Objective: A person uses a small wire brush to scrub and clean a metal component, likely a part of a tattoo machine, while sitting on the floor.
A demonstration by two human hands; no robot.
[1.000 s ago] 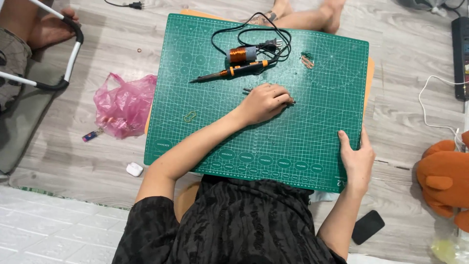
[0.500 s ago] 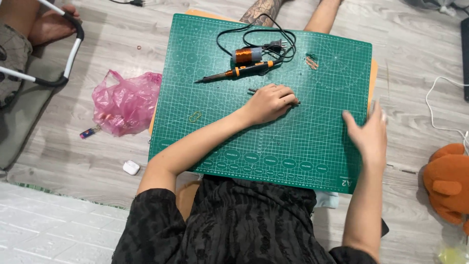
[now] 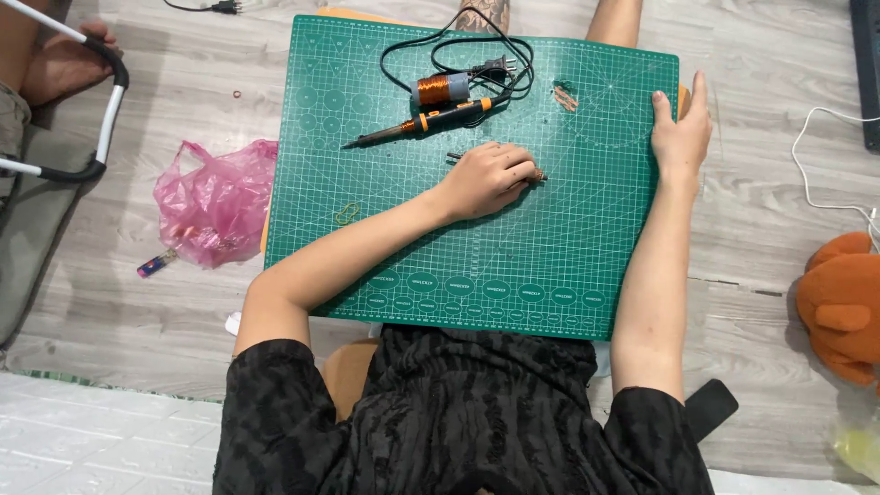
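Work surface: green cutting mat (image 3: 550,257) with a printed grid, lying on a grey wood-look floor; the person sits at its near edge.
Left hand: the left hand (image 3: 490,174) rests near the mat's middle, fingers curled in and pressed together over small dark metal bits (image 3: 453,158); cannot tell whether it pinches one of them.
Right hand: the right hand (image 3: 680,128) lies flat on the mat's right edge, fingers loosely spread, thumb on the mat, holding nothing.
Soldering iron: an orange-and-black soldering iron (image 3: 426,124) lies untouched just beyond the left hand, tip pointing left, its black cord (image 3: 458,50) looped at the far edge with the plug lying loose on the mat.
Wire spool: a coil of copper wire (image 3: 433,89) sits just beside the iron, well within the cord loop.
Progress, judged: early; tools laid out, iron unplugged and not picked up, only the small parts under the fingers in hand.
Loose bits: short copper-coloured scraps (image 3: 564,96) near the far right of the mat; a thin yellow loop (image 3: 347,215) at the left.
Off the mat: pink plastic bag (image 3: 215,202) on the floor at left; orange plush toy (image 3: 839,302) at right.
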